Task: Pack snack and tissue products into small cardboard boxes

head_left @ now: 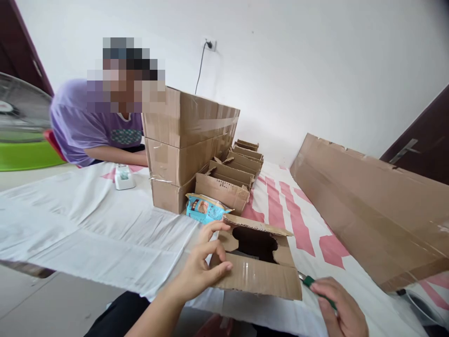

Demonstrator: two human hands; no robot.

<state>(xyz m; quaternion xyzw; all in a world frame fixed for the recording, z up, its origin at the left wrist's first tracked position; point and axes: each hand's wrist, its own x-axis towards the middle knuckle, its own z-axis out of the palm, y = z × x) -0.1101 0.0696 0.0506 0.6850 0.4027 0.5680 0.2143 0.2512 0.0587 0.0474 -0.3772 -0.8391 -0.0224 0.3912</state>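
Observation:
A small brown cardboard box (261, 276) sits near the table's front edge, its top flaps parted around a dark, ragged-edged opening. At its left side is my left hand (201, 264), with fingers apart and curved over the flaps; the thumb lies by the front flap. My right hand (342, 304) is closed around a green-handled tool (309, 282) at the box's right side. The tool's metal part points toward the box, and its tip is hidden. Just behind the box lies a blue printed packet (205, 208).
Taped cardboard boxes (199, 140) are stacked behind the packet, with a row of open boxes (224, 189) beside them. A large cardboard panel (368, 215) stands on the right. A white device (124, 178) lies on the white cloth (105, 229). Across the table sits a person (84, 121).

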